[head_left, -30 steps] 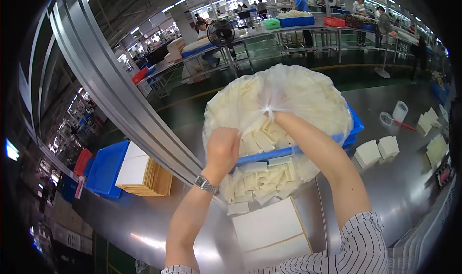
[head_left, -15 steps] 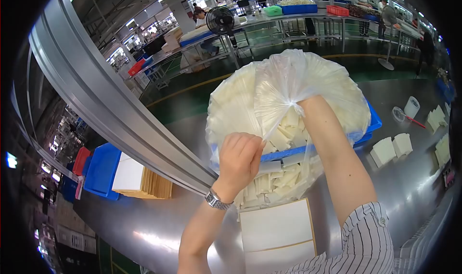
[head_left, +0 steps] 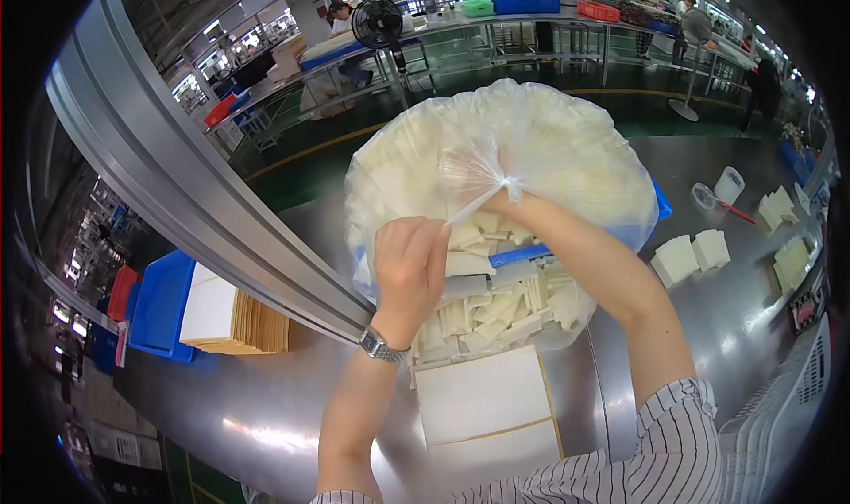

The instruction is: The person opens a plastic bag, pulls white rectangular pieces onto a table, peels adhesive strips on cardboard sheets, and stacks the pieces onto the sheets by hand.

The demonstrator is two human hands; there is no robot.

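A large clear plastic bag [head_left: 398,158], full of pale cream strip-like pieces [head_left: 496,314], rests on a blue tray [head_left: 662,201]. Its plastic is gathered into a tight white twist near the middle. My left hand [head_left: 409,260], with a metal watch at the wrist, is closed on a pulled-out tail of the bag at the left of the twist. My right hand [head_left: 498,194] reaches in at the twist from the right; its fingers are hidden behind crumpled plastic. Pale pieces show through an opening below the twist and through the bag's near side.
White sheets with brown edges [head_left: 482,398] lie in front of the bag. A metal post [head_left: 177,150] rises at left, beside stacked brown-and-white card [head_left: 235,314] and a blue bin [head_left: 162,305]. On the right are stacked cream pieces [head_left: 675,260], a white cup [head_left: 729,185] and a red-handled tool [head_left: 737,210].
The view has shifted, so the scene sits farther left. The gathered top of the bag has sunk lower and spread, and my right hand has gone deeper behind the plastic. My left hand keeps its hold.
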